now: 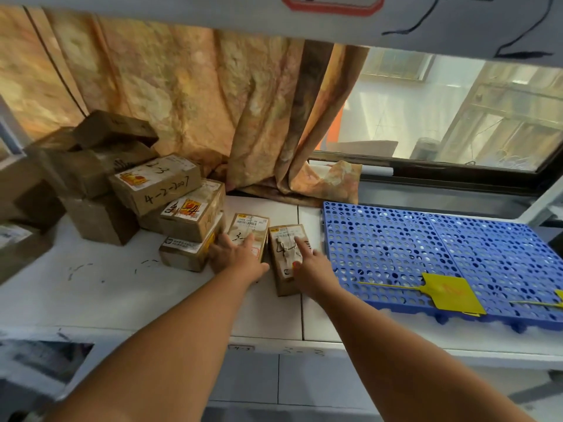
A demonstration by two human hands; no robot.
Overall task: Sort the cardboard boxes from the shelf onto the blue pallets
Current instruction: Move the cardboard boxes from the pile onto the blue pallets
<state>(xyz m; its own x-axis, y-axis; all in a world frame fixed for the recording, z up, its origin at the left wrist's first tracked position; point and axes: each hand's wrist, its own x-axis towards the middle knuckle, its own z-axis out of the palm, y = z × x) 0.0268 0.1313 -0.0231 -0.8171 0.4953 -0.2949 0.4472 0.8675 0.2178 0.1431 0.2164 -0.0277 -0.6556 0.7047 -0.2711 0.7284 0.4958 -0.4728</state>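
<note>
Reaching for: two small cardboard boxes, the left box (250,229) and the right box (288,260), lying side by side on the white shelf (106,287)
Left hand (236,254): fingers straight and spread, resting flat on the left box, with nothing pinched
Right hand (307,268): index finger laid straight along the right box's label; the other fingers are hidden past its right side, so I cannot tell if they wrap it
Long axis: both boxes run away from the person, toward the curtain (198,95)
Way to go: the blue pallet (396,239) lies to the right, its left edge just beside the right box, so the right hand is the nearer one
In the way: a yellow tag (454,295) lies on the pallet's near edge; setting down behind it looks safer
Around: the box pile (158,190) stands just left of the left hand, and the window (457,117) is behind the pallet
</note>
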